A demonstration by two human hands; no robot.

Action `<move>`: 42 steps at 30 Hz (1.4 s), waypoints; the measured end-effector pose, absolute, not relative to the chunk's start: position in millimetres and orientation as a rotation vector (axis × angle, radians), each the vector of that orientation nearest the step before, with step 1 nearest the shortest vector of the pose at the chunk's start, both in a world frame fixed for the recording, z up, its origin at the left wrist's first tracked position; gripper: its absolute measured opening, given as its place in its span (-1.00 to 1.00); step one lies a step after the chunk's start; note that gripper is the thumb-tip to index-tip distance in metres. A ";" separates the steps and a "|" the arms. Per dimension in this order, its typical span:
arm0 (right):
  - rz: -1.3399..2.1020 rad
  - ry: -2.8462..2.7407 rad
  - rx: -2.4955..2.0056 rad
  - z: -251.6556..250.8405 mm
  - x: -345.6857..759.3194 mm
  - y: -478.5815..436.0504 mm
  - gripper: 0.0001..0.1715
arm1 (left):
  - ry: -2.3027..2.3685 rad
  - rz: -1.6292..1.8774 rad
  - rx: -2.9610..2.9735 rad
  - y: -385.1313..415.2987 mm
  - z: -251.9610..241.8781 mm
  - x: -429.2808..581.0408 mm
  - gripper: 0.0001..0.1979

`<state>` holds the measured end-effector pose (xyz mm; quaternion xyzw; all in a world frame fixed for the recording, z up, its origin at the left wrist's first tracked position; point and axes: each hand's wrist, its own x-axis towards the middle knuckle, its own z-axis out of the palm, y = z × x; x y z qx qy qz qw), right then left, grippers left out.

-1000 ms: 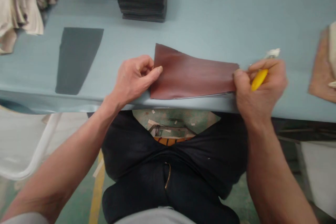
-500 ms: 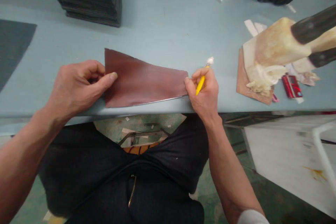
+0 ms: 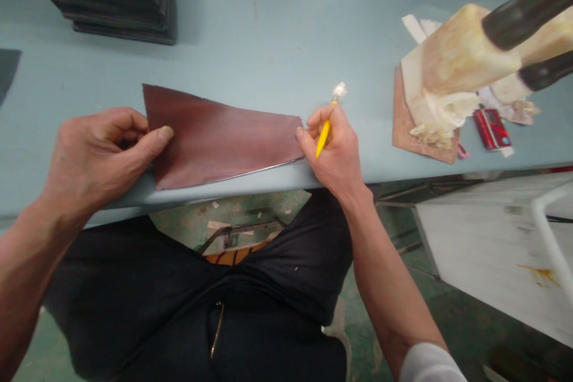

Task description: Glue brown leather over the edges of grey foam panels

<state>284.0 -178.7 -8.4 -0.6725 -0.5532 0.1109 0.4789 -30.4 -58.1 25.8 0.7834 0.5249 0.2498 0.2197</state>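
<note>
A reddish-brown sheet (image 3: 228, 140), wide at its left end and narrower at its right, is held near the table's front edge. My left hand (image 3: 105, 149) pinches its left end, thumb on top and the other fingers behind. My right hand (image 3: 333, 146) grips the narrow right end between thumb and fingertip. That same hand also holds a yellow brush (image 3: 323, 138), whose whitish tip points away from me above the fingers.
Stacks of dark sheets (image 3: 120, 0) stand at the back left and back right. Glue-crusted cream containers (image 3: 465, 54) with black-handled tools rest on a brown board (image 3: 400, 125) at the right, beside a red packet (image 3: 492, 129). A dark sheet (image 3: 8, 68) lies far left.
The view has shifted, so the table items sit further left in the picture. Both hands still hold the brown sheet, which is tilted slightly more, its left end nearer me.
</note>
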 end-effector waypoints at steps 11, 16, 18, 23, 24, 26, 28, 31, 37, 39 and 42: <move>0.247 -1.411 -1.629 -11.9 285.0 -179.3 -0.82 | 1.471 0.677 2.256 -59.7 27.2 -27.9 -0.58; 0.245 -1.432 -1.617 -9.9 285.5 -178.9 -0.83 | 1.481 0.666 2.238 -59.8 26.7 -27.9 -0.55; 0.260 -1.440 -1.603 -9.2 285.9 -178.7 -0.82 | 1.484 0.667 2.239 -59.6 26.9 -27.4 -0.56; 0.296 -1.454 -1.589 -8.6 288.4 -178.8 -0.82 | 1.493 0.663 2.243 -59.5 26.2 -27.9 -0.55; 0.301 -1.455 -1.589 -8.8 288.8 -178.8 -0.82 | 1.492 0.666 2.244 -59.5 25.9 -28.2 -0.55; 0.306 -1.457 -1.589 -9.2 289.5 -178.9 -0.81 | 1.489 0.674 2.252 -59.5 25.1 -28.7 -0.56; 0.299 -1.463 -1.582 -9.5 289.9 -178.8 -0.81 | 1.485 0.676 2.260 -59.3 24.4 -29.1 -0.56; 0.272 -1.477 -1.571 -9.5 290.2 -178.8 -0.82 | 1.478 0.676 2.259 -58.9 23.8 -29.5 -0.57; 0.234 -1.510 -1.557 -9.3 290.9 -178.9 -0.84 | 1.480 0.666 2.242 -59.6 23.6 -29.8 -0.56; 0.213 -1.505 -1.552 -9.6 290.8 -178.7 -0.84 | 1.470 0.662 2.249 -59.0 23.1 -30.4 -0.56; 0.203 -1.502 -1.555 -9.7 290.7 -178.5 -0.84 | 1.448 0.677 2.265 -57.6 21.6 -32.0 -0.55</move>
